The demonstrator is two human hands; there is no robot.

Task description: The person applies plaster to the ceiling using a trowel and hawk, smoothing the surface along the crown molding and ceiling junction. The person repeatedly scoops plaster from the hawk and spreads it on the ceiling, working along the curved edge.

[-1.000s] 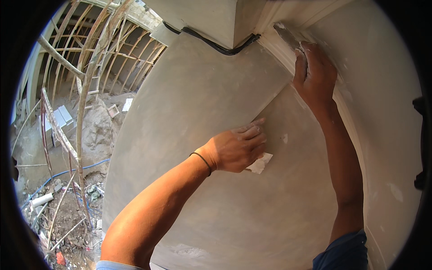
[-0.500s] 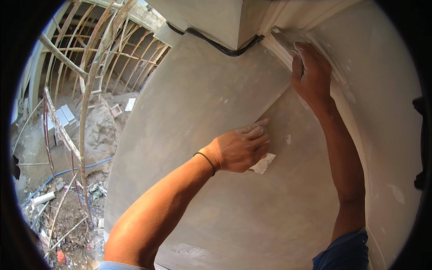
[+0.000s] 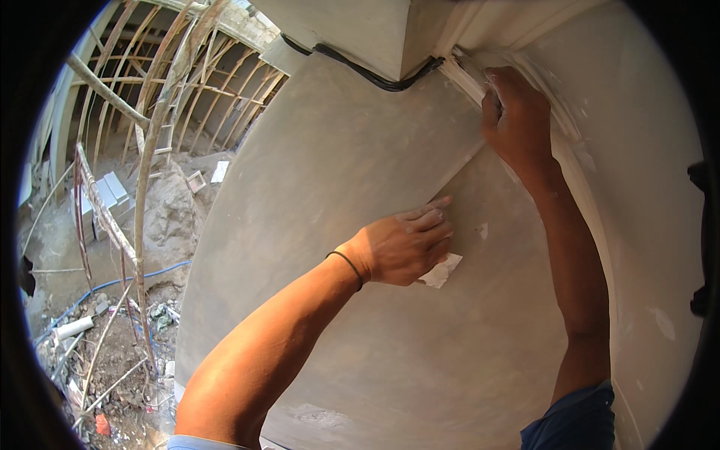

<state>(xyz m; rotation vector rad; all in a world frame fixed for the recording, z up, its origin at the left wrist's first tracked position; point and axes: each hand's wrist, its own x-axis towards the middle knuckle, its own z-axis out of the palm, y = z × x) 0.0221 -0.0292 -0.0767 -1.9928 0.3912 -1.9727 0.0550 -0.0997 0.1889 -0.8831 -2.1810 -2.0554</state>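
My left hand (image 3: 405, 246) is closed against a broad grey plastered surface (image 3: 315, 187), with a dark band round the wrist. From under its fingers sticks out a flat piece smeared with white (image 3: 442, 271); most of that piece is hidden by the palm. Up in the corner, my right hand (image 3: 521, 120) is curled beside a pale moulding (image 3: 465, 79), thumb and fingers bent together. Something small and greyish shows between them, too hidden to name. White dust coats the fingertips of the left hand.
A black cable (image 3: 375, 76) runs round the base of a boxy pillar (image 3: 352, 34) above. At right stands a smooth pale wall (image 3: 652, 247). Beyond the surface's left edge, wooden poles (image 3: 154, 142), a blue hose (image 3: 112, 285), pale blocks (image 3: 109, 195) and rubble lie lower down.
The view has shifted slightly. My right hand has slid a little along the moulding, its fingers bent a bit differently. My left hand stays in place on the grey surface.
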